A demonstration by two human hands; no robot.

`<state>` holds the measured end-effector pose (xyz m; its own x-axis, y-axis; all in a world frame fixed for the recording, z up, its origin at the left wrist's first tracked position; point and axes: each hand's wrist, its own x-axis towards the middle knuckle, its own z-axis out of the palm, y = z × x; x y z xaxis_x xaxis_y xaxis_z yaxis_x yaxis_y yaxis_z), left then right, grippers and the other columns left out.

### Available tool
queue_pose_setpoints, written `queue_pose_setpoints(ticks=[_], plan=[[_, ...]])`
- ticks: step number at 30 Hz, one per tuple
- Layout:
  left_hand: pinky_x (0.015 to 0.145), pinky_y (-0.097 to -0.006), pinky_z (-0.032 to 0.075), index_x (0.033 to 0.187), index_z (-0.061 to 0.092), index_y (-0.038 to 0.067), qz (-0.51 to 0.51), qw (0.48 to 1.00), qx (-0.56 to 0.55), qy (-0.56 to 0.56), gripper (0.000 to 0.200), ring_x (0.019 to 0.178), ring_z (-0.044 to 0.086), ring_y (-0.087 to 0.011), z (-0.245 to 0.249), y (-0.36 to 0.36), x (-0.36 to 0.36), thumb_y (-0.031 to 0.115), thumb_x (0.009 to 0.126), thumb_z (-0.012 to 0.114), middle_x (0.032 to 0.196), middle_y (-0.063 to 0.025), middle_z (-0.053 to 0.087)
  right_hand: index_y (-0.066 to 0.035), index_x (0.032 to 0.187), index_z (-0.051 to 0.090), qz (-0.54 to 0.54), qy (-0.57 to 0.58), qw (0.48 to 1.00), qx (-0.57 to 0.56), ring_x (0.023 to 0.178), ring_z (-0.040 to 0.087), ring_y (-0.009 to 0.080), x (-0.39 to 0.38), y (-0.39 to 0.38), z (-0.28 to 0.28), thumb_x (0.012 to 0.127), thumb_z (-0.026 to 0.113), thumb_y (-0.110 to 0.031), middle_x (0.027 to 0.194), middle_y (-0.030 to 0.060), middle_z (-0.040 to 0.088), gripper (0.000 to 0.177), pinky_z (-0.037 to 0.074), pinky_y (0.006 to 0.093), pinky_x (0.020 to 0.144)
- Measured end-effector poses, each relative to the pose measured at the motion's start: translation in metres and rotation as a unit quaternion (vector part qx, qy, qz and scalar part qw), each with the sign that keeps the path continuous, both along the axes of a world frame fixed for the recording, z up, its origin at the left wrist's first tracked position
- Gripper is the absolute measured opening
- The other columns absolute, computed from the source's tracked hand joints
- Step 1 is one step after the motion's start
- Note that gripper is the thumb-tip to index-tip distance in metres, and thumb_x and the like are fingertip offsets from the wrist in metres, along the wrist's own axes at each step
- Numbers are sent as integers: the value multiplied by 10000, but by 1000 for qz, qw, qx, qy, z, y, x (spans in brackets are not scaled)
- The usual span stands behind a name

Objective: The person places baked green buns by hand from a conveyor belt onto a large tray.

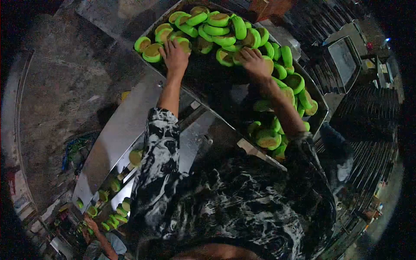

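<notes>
A large dark tray (212,105) holds many round green pieces with brown faces (216,30), piled along its far and right sides. My left hand (176,56) lies over green pieces at the tray's left part, its fingers spread on top of them. Toward the middle, my right hand (255,65) has its fingers bent over a green-rimmed piece (225,57); its fingertips are partly hidden, so its hold on the piece is unclear.
A metal surface (113,143) runs down to the lower left, with more green pieces (117,220) near its end. Another person's hand (90,223) is beside them. Dark slatted racks (368,147) and a grey tray (342,60) stand at the right.
</notes>
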<state>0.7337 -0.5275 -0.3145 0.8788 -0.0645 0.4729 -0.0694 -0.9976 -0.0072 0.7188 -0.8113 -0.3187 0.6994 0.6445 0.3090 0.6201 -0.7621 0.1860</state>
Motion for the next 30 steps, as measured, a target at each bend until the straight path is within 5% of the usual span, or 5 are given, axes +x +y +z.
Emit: queue_pose_setpoints(ticks=[7,14,21,28,30], plan=[[875,-370,385,1221,402,0,-30,725,-688,-2,526,1037,494,-299,-3,15,-134,187,788,633,1152,-199,481,-89,1160,463,-48,267,881,388,1109,442,332,-91,55,22,778,610,-188,1184,145,464,421,387,402,911],[900,-488,346,1250,436,54,253,947,-69,183,467,1087,424,-375,-45,78,-283,194,825,571,1173,-200,463,-69,1030,538,48,355,895,268,1061,478,392,-149,186,8,787,509,-207,1217,238,405,280,454,407,856],[883,-429,385,1086,532,-5,-42,930,-359,74,428,1049,467,-348,13,13,-85,269,773,636,1112,-201,492,-43,931,541,-92,501,857,76,716,592,379,-99,144,58,858,456,-342,846,202,600,320,479,470,620],[880,-411,397,1102,518,0,-140,967,19,212,427,1082,467,-357,-34,-40,43,241,771,636,1117,-200,508,-117,1176,407,-202,197,953,111,917,525,385,8,72,-25,712,648,-315,1118,165,440,559,469,458,705],[877,-390,401,1111,509,9,-134,889,-409,160,397,1084,476,-358,-13,-33,4,208,783,614,1156,-211,495,-84,1136,482,-116,270,921,257,886,562,316,-19,59,8,754,618,-260,1060,186,485,442,473,384,742]])
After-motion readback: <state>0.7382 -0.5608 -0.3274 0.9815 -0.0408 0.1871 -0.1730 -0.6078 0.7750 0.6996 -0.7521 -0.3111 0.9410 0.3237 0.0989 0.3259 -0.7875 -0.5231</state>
